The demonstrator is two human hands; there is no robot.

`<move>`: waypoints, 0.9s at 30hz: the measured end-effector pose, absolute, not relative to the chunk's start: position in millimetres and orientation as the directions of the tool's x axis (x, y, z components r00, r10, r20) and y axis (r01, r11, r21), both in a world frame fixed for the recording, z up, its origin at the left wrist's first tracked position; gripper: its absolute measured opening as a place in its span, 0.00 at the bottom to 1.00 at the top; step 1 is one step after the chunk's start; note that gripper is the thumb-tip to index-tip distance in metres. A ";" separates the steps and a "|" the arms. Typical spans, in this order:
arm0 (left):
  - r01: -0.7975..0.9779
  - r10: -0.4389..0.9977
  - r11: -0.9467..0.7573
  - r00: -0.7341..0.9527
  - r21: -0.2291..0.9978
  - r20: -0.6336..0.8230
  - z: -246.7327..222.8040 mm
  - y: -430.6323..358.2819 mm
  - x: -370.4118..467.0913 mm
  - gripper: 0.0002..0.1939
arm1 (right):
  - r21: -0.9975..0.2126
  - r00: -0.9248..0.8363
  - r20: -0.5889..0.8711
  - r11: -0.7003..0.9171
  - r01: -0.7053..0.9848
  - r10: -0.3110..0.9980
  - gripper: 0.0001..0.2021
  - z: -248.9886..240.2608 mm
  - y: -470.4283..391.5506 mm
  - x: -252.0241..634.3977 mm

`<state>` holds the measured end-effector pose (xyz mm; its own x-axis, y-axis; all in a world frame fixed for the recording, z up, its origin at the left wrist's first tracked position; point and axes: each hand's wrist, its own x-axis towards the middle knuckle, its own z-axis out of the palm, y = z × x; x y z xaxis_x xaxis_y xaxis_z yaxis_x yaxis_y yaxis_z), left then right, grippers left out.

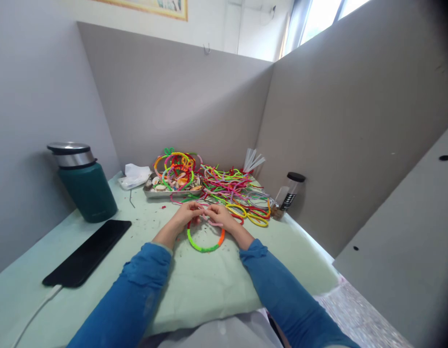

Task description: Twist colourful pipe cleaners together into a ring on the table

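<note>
A ring of fuzzy stems (204,249), green with orange and red parts, hangs or lies below my hands over the cloth-covered table. My left hand (188,214) is closed at the ring's upper left, its fingertips pinching a pale pink stem (216,224). On the other side my right hand (219,215) also pinches the pink stem, close to the left fingertips. One pink end sticks out to the right under my right hand. The exact grip between the fingertips is too small to make out.
Behind my hands are a metal tray (173,194) with finished rings and shells, and a pile of colourful stems (227,183). A green bottle (88,188) and black phone (88,253) are left, a clear jar (287,195) right. Grey partitions (180,101) enclose the table (205,290).
</note>
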<state>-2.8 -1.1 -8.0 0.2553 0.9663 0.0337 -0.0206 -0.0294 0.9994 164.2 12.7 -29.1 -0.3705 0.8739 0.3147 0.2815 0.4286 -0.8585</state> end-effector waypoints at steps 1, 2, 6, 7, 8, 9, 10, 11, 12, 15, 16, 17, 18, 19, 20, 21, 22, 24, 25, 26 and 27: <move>-0.022 0.965 -0.035 0.258 0.999 0.039 -7.7 -1.5 -3.0 0.20 | -0.858 -0.373 0.314 0.429 0.283 0.873 0.16 -29.4 12.9 164.4; -0.024 0.965 -0.039 0.259 0.999 0.044 -7.3 -1.9 -3.1 0.20 | -0.859 -0.374 0.311 0.427 0.283 0.874 0.16 -29.5 12.9 164.4; -0.030 0.962 -0.047 0.267 0.998 0.053 -5.3 -2.6 -3.5 0.20 | -0.868 -0.379 0.300 0.416 0.272 0.875 0.16 -28.3 11.8 164.2; -0.031 0.962 -0.047 0.267 0.998 0.054 -4.9 -2.7 -3.5 0.20 | -0.869 -0.380 0.300 0.415 0.270 0.875 0.17 -27.7 11.4 164.0; -0.032 0.962 -0.045 0.267 0.998 0.052 -4.7 -2.7 -3.5 0.20 | -0.868 -0.381 0.302 0.417 0.268 0.874 0.17 -27.2 11.0 163.9; -0.033 0.962 -0.042 0.267 0.999 0.049 -4.6 -2.7 -3.4 0.20 | -0.868 -0.383 0.304 0.420 0.266 0.872 0.17 -26.6 10.5 163.7; -0.034 0.963 -0.039 0.267 0.999 0.046 -4.7 -2.7 -3.2 0.20 | -0.867 -0.383 0.307 0.422 0.264 0.871 0.17 -26.0 10.1 163.5; -0.035 0.962 -0.035 0.268 0.999 0.043 -4.9 -2.8 -3.1 0.20 | -0.868 -0.383 0.309 0.423 0.261 0.870 0.16 -25.3 9.5 163.3; -0.035 0.962 -0.033 0.269 0.999 0.041 -5.1 -2.9 -2.9 0.20 | -0.868 -0.382 0.310 0.424 0.260 0.870 0.16 -24.4 8.9 163.1; -0.031 0.964 -0.035 0.264 0.999 0.042 -5.7 -3.5 -2.6 0.20 | -0.866 -0.371 0.307 0.419 0.274 0.876 0.15 -21.2 6.6 162.6; -0.028 0.964 -0.037 0.263 0.999 0.043 -5.6 -3.8 -2.5 0.20 | -0.864 -0.367 0.306 0.418 0.280 0.879 0.15 -20.1 5.8 162.5; -0.026 0.964 -0.037 0.263 0.999 0.042 -5.3 -4.3 -2.4 0.20 | -0.863 -0.365 0.305 0.417 0.284 0.880 0.15 -19.1 5.1 162.4; -0.023 0.963 -0.036 0.265 0.999 0.040 -4.9 -4.8 -2.3 0.20 | -0.863 -0.364 0.303 0.416 0.286 0.880 0.15 -18.3 4.5 162.3; -0.021 0.962 -0.034 0.269 0.999 0.039 -4.3 -5.3 -2.2 0.20 | -0.864 -0.365 0.300 0.413 0.287 0.881 0.15 -17.9 4.2 162.3; -0.018 0.961 -0.034 0.275 0.999 0.037 -3.8 -5.9 -2.0 0.20 | -0.866 -0.366 0.297 0.410 0.286 0.882 0.16 -17.8 4.0 162.2; -0.012 0.959 -0.035 0.281 0.999 0.037 -3.2 -6.4 -1.8 0.19 | -0.868 -0.367 0.295 0.408 0.284 0.882 0.16 -18.0 4.1 162.2; -0.003 0.957 -0.037 0.287 0.999 0.036 -2.7 -6.9 -1.5 0.19 | -0.870 -0.366 0.293 0.405 0.282 0.883 0.16 -18.4 4.4 162.1; 0.016 0.954 -0.045 0.299 0.999 0.038 -2.2 -7.5 -1.0 0.18 | -0.875 -0.365 0.285 0.396 0.277 0.886 0.16 -19.6 5.1 161.9; 0.023 0.951 -0.049 0.305 0.999 0.040 -2.2 -7.7 -0.7 0.18 | -0.877 -0.365 0.285 0.395 0.274 0.886 0.16 -20.1 5.5 161.8; 0.028 0.950 -0.053 0.310 0.998 0.042 -2.3 -7.7 -0.5 0.17 | -0.877 -0.364 0.286 0.396 0.273 0.886 0.16 -20.5 5.8 161.7; 0.031 0.949 -0.057 0.312 0.998 0.045 -2.4 -7.6 -0.2 0.17 | -0.875 -0.366 0.290 0.400 0.272 0.884 0.16 -20.7 6.0 161.6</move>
